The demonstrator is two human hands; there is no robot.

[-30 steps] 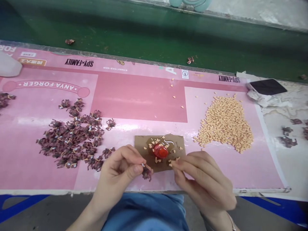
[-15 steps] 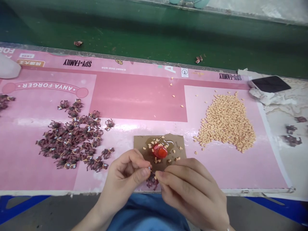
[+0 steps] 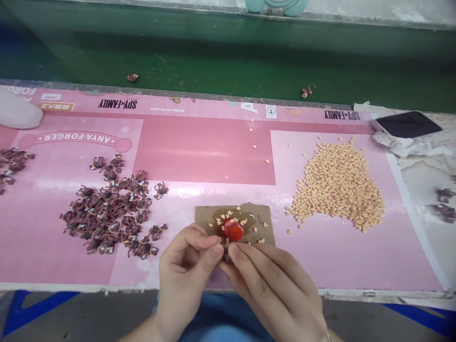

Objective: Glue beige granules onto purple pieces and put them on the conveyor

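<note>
My left hand (image 3: 187,273) and my right hand (image 3: 274,289) meet fingertip to fingertip at the table's near edge. Between them they pinch a small dark maroon piece (image 3: 226,258), mostly hidden by the fingers. Just beyond the fingertips lies a brown cardboard square (image 3: 265,216) with a red cap (image 3: 233,230), a shiny wet patch and a few tan bits on it. A heap of dark maroon pieces (image 3: 110,209) lies to the left. A heap of small tan bits (image 3: 338,183) lies to the right.
A pink printed sheet (image 3: 203,147) covers the table. A dark phone (image 3: 408,124) rests on crumpled paper at the far right. A white object (image 3: 16,114) sits at the far left. Behind runs a green surface (image 3: 228,57) with stray maroon pieces.
My right hand came in from the right to join the left at the maroon piece. Both hands now press together on it, closer to the cardboard.
</note>
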